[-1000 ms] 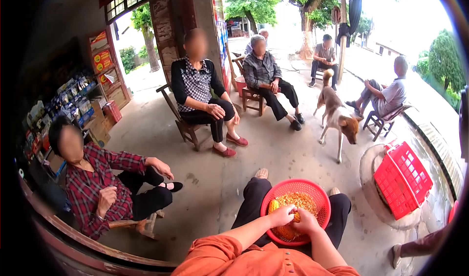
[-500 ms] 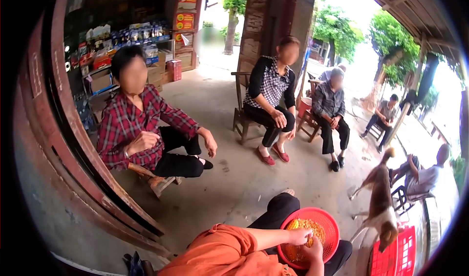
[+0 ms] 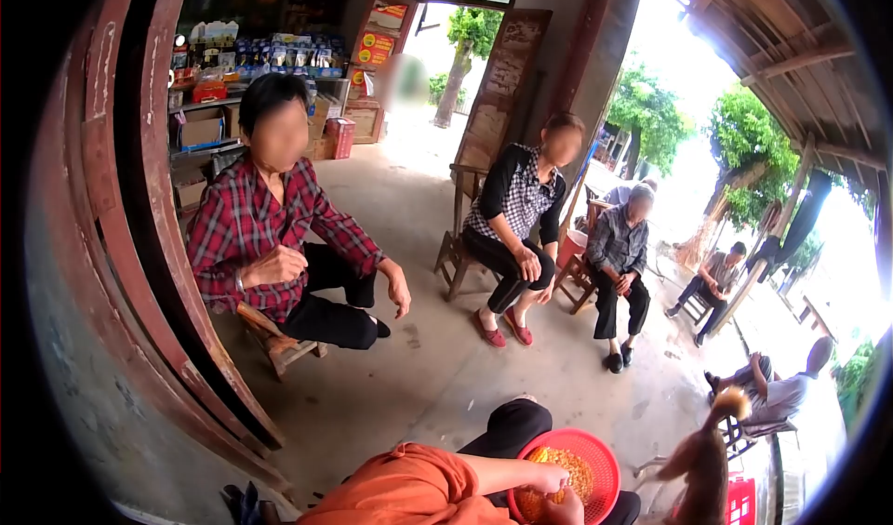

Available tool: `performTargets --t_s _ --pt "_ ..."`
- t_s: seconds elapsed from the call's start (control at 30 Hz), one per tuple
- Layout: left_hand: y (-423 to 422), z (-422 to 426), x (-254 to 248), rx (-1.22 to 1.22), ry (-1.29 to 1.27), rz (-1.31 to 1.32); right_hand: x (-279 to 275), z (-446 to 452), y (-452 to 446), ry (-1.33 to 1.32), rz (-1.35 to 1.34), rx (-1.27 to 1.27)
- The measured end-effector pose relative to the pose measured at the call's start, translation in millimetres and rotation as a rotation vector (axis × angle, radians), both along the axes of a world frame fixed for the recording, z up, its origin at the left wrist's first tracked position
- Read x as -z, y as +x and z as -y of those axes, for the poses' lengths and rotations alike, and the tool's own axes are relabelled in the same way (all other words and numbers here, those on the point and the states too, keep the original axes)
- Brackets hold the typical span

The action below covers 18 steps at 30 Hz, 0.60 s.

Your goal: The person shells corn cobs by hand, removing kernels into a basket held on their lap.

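Note:
A red plastic basket (image 3: 606, 474) rests on my lap, low in the view, with loose yellow-orange corn kernels (image 3: 579, 469) in it. My left hand (image 3: 551, 478) is closed over the basket, its fingers pressed together. Close beside and below it, my right hand (image 3: 564, 508) is closed too and partly cut off by the frame's bottom edge. The hands meet around something mostly hidden by the fingers; a corn cob showed between them earlier.
A person in a plaid shirt (image 3: 270, 237) sits at the left; another in a checked top (image 3: 516, 218) sits farther back. More seated people are at the right. A dog (image 3: 702, 469) stands right of the basket, near a red crate (image 3: 740, 499).
The view has swung left and tilted, so the basket and my hands appear lower. The dog has moved in front of the red crate. My hands stay together over the basket.

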<state>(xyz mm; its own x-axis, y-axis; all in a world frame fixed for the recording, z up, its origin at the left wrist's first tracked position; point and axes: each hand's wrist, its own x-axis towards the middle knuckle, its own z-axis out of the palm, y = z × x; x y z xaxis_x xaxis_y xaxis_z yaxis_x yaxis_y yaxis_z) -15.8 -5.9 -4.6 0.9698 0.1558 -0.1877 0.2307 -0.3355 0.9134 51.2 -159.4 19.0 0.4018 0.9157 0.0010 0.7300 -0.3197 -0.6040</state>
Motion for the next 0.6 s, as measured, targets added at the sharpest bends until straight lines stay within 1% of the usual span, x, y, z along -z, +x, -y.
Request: performTargets --t_s 0.03,0.07,0.1,0.17,0.23,0.33,0.43,0.47,0.6 --pt "-2 1 -3 0.006 0.013 0.002 -2 1 0 -0.007 -0.009 -0.004" --pt "9 -3 18 0.025 0.073 0.030 -4 1 -1 -0.019 -0.021 -0.007" --pt "8 -2 13 0.029 0.065 0.035 -5 3 -1 -0.030 -0.031 -0.008" --pt "1 -2 2 0.064 0.217 0.029 -11 6 -2 -0.051 -0.055 -0.011" --pt "7 -2 12 0.045 0.191 0.034 -14 8 -4 -0.072 -0.085 -0.014" --pt "12 -2 18 0.127 0.284 0.059 -21 10 -7 -0.103 -0.138 -0.018" --pt "11 0 11 0.172 0.274 -0.017 -28 11 -11 -0.146 -0.211 -0.022" --pt "31 -3 47 0.193 0.250 0.012 -31 12 -12 -0.161 -0.241 -0.018" --pt "11 -1 20 0.257 0.215 -0.055 -45 14 -20 -0.229 -0.364 -0.011"
